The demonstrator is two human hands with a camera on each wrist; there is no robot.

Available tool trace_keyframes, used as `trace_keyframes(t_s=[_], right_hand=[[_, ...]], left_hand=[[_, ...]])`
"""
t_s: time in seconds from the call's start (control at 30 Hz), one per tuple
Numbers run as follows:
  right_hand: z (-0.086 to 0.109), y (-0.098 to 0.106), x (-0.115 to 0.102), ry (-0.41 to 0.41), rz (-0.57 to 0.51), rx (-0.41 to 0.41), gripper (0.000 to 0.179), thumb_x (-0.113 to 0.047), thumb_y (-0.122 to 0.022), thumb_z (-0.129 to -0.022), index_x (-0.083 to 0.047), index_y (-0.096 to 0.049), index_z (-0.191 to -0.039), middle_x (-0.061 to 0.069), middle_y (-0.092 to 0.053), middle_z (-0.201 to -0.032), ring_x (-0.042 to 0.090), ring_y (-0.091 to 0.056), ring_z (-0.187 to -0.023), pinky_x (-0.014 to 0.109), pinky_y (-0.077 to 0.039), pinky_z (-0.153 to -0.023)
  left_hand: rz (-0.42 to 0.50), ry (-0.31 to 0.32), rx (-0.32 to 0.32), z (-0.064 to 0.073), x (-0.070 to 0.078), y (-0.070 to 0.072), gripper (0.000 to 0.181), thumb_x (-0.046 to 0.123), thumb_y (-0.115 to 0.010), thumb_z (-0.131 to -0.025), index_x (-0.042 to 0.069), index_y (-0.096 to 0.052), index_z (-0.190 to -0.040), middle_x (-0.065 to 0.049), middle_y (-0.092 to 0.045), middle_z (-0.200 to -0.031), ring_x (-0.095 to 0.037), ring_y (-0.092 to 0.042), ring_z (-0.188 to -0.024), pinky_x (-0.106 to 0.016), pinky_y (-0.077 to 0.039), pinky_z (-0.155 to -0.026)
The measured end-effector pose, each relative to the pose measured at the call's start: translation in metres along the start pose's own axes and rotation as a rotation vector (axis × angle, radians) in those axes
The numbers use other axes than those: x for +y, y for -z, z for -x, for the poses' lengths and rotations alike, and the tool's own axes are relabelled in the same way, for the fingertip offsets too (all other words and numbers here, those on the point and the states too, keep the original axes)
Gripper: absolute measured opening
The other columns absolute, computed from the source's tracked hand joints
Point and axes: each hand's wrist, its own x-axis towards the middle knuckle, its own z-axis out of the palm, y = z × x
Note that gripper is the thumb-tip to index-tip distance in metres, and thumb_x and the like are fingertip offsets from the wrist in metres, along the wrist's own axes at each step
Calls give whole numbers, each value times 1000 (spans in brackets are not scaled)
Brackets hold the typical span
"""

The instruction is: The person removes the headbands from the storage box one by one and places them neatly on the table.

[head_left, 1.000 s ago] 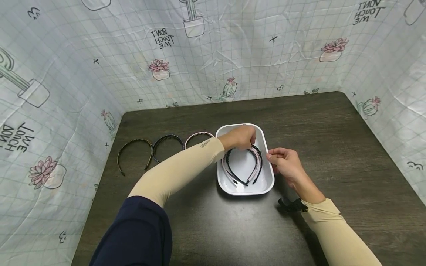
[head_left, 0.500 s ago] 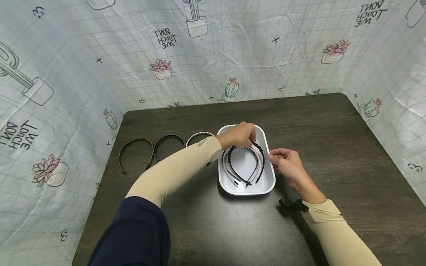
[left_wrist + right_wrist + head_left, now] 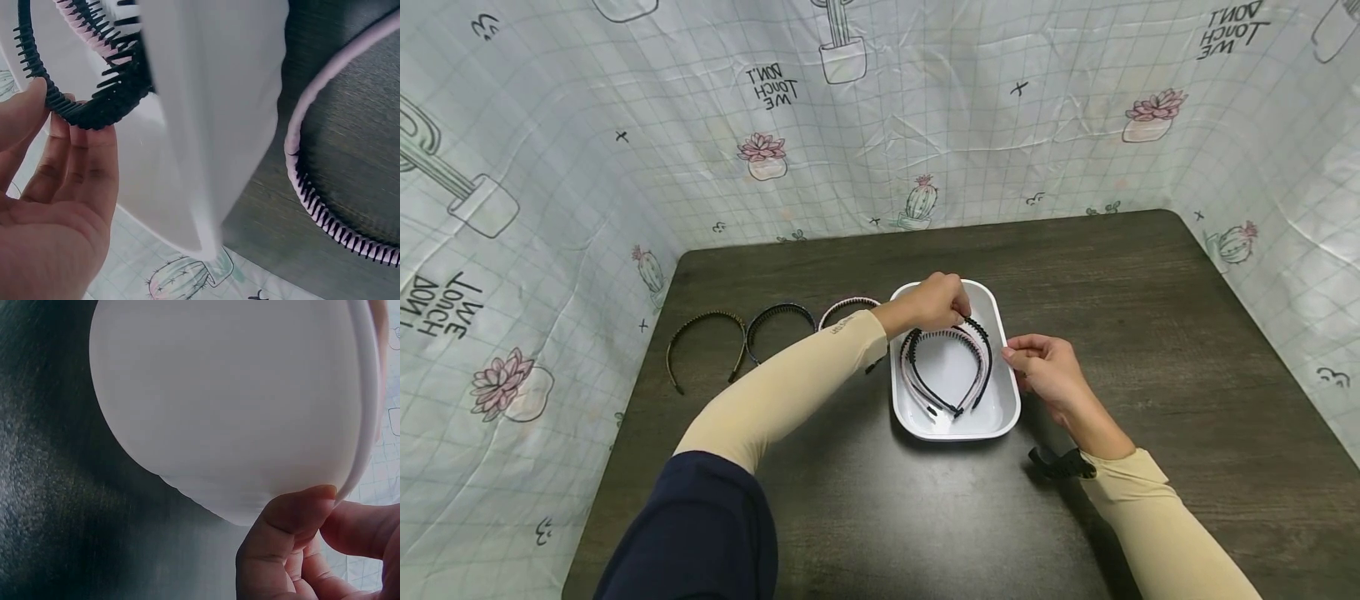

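Inside a white plastic tray (image 3: 955, 436) lie black and pink headbands with comb teeth, overlapping one another. My left hand (image 3: 932, 302) reaches over the tray's left side and pinches a black headband (image 3: 94, 117) at its toothed crown, between thumb and fingers. Beside it in the left wrist view, a pink headband (image 3: 80, 28) shows within the tray. On the opposite side, my right hand (image 3: 1047, 371) pinches the tray's right rim between thumb and index finger; the right wrist view shows the tray's outer wall (image 3: 231, 406) above these fingers.
Left of the tray, a brownish headband (image 3: 703, 317), a dark headband (image 3: 781, 307) and a pink headband (image 3: 848, 302) lie in a row, partly behind my left sleeve. A dark wood-grain table (image 3: 1097, 283) holds everything. Printed curtains (image 3: 970, 150) surround its back and sides.
My left hand has shifted slightly left and away from me, and the pinched black headband has moved a little with it. The right hand stays at the tray's rim.
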Motion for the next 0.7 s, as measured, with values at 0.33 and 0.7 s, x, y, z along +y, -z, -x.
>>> trace_keyframes(t_s=[0.33,0.7], right_hand=[[-1,0,1,17,13,2,35,-10,-64,-103,15,-58,-126,-16,-68,-77,1,-62,-71,24,-55,-59],[0,0,1,18,18,7,29,-10,-64,-103,12,-60,-121,-15,-68,-76,1,-62,-70,23,-54,-59]], left_hand=[[52,0,15,5,-6,5,20,6,-68,-98,6,-83,-112,-8,-82,-103,-13,-67,-92,-25,-54,-86],[92,-2,39,7,-7,7,21,7,-66,-101,5,-81,-115,-9,-81,-107,-18,-72,-99,-26,-55,-88]])
